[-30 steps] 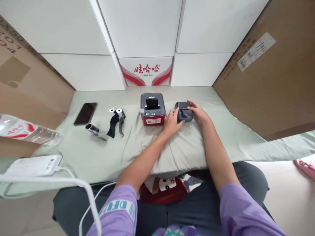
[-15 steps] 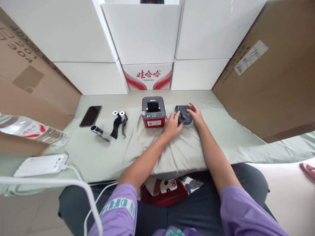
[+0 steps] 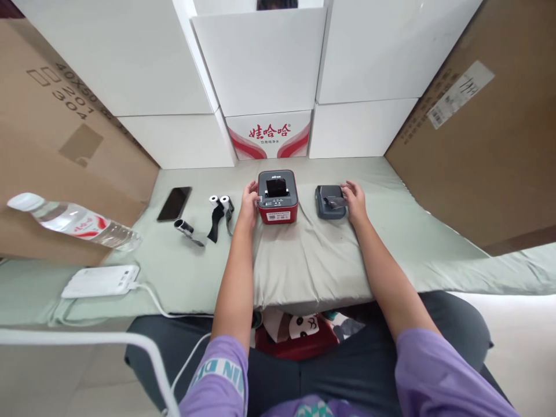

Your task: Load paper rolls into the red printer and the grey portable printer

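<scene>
A person in purple sleeves sits at a desk (image 3: 304, 272) draped in pale green cloth, working between 2 small printers. The left hand (image 3: 249, 204) curls loosely around the left side of the red-and-grey printer (image 3: 278, 197), fingers touching its casing, though it does not appear lifted; its top stands open, showing a dark compartment, and whether a roll sits inside cannot be told. The right hand (image 3: 355, 200) rests against the right edge of the smaller grey printer (image 3: 330, 201), fingers bent lightly on its lid, gripping nothing separate. The work looks to be at an early stage: 2 paper rolls (image 3: 219, 201) with dark trailing strips lie untouched just left of the left hand, beside a third roll (image 3: 183, 226) and a black phone (image 3: 174, 203). Further left sit a water bottle (image 3: 82, 223) on its side and a white power bank (image 3: 101, 281) with its cable. White cartons (image 3: 260, 63) and brown cardboard boxes (image 3: 478, 133) wall the far edge.
</scene>
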A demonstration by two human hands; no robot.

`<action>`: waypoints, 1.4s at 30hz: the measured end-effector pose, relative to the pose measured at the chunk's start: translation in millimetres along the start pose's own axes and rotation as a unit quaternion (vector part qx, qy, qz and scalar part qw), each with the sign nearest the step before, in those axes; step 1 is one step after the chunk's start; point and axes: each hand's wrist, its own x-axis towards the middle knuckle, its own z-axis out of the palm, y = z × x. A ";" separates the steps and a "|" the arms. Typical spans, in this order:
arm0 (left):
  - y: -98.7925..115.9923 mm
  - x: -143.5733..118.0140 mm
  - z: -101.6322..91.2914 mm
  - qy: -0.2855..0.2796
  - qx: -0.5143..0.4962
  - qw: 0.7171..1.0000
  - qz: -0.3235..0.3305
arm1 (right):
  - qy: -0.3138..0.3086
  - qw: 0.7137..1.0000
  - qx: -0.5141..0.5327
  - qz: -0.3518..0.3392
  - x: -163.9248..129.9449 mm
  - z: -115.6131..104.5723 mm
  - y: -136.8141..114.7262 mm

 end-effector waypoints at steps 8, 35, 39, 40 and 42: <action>-13.9 0.4 -0.6 -0.016 -0.018 0.999 0.025 | -0.002 1.000 -0.022 0.016 -2.4 0.2 -4.1; -46.3 4.5 13.8 0.035 -0.097 0.991 0.089 | -0.408 0.598 -0.651 -0.228 -29.1 194.1 -153.1; -36.9 -1.3 16.8 0.046 -0.102 0.991 0.073 | -0.396 0.663 -0.600 -0.206 -22.7 192.8 -145.4; -34.6 -2.5 17.6 0.048 -0.106 0.991 0.067 | -0.400 0.675 -0.583 -0.211 -20.0 189.3 -145.1; -30.1 -5.0 19.0 0.054 -0.111 0.991 0.054 | -0.412 0.681 -0.561 -0.230 -14.9 178.2 -148.6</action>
